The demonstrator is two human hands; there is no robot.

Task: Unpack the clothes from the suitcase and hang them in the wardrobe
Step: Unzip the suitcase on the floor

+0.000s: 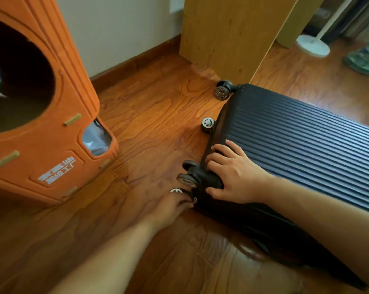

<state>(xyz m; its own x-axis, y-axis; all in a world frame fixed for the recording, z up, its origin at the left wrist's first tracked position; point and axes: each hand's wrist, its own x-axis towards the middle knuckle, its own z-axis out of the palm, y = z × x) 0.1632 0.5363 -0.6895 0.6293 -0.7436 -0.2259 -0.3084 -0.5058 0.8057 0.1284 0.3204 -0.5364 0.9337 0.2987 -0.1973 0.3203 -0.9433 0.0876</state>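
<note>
Closed dark ribbed suitcase [296, 141] lies flat on wooden floor [147, 115]; right hand [232, 172] rests spread on its wheel corner, left hand [170, 205] just below pinches the zipper, grip partly hidden.

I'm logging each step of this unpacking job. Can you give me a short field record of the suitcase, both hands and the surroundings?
suitcase: black ribbed hard-shell suitcase lying flat on the wooden floor, closed
right hand: right hand resting palm down on the wheel-end corner
left hand: left hand at the lower corner seam, fingers by a wheel; grip unclear
left of the suitcase: orange felt cat house
behind: light wooden panel
clothes: none visible
</note>
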